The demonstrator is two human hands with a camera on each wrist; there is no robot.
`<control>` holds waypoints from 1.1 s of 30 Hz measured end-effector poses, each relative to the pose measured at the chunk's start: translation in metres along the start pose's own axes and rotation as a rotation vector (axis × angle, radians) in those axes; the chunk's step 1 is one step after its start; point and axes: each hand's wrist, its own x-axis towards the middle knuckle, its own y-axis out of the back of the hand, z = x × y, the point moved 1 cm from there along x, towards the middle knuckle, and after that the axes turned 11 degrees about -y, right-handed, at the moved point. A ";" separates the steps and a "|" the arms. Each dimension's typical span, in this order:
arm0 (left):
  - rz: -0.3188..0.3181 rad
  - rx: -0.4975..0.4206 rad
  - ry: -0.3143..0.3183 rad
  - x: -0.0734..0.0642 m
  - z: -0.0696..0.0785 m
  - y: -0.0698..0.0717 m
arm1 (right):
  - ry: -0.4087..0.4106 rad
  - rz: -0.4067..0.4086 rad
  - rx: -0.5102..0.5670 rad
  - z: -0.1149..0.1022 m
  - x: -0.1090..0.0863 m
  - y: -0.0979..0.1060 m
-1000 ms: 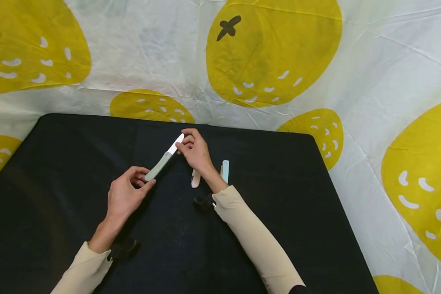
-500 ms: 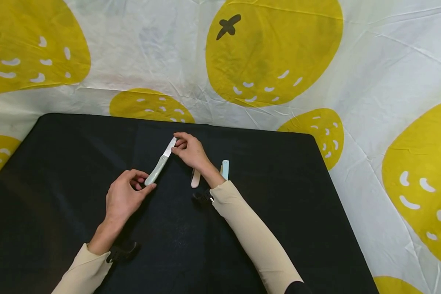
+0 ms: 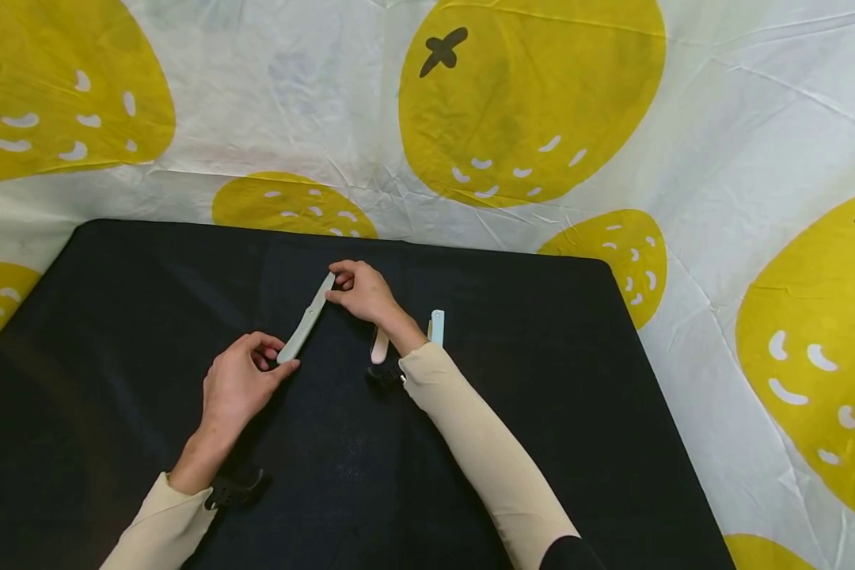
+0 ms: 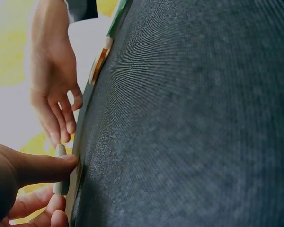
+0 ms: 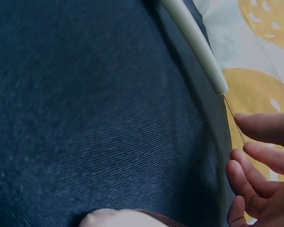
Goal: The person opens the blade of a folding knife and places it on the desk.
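A folding knife with a pale green handle (image 3: 298, 336) is stretched out between both hands, its blade (image 3: 321, 294) swung out from the handle. My left hand (image 3: 237, 381) pinches the handle's butt end between thumb and fingers. At the far end, my right hand (image 3: 367, 293) pinches the blade near its tip. From the right wrist, the blade (image 5: 234, 113) appears edge-on as a thin line between thumb and fingertip. The left wrist view catches the handle (image 4: 61, 185) end-on under the left thumb.
Beyond the right forearm lie a pink-handled folding knife (image 3: 379, 348) and a light blue one (image 3: 437, 328), both partly covered by that arm. A black cloth (image 3: 541, 396) covers the table. Behind it hangs a white sheet (image 3: 313, 87) with yellow fruit prints.
My right hand has shifted left and slightly nearer, and the knife has turned steeper in the head view. The left hand has barely moved. The blade's bright glare has faded.
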 end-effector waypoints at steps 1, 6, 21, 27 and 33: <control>-0.005 0.001 0.003 0.000 0.000 0.000 | -0.003 0.003 -0.019 0.000 0.001 0.000; -0.029 0.004 0.015 0.002 0.000 0.000 | -0.010 0.013 -0.097 0.000 0.004 -0.002; -0.070 0.016 0.036 0.000 -0.001 0.002 | -0.009 -0.006 -0.150 -0.001 0.006 -0.008; -0.079 0.020 0.034 0.000 -0.002 0.002 | -0.013 0.000 -0.163 -0.002 0.006 -0.009; -0.091 0.017 0.040 0.001 -0.001 0.003 | -0.026 -0.003 -0.175 -0.005 0.005 -0.009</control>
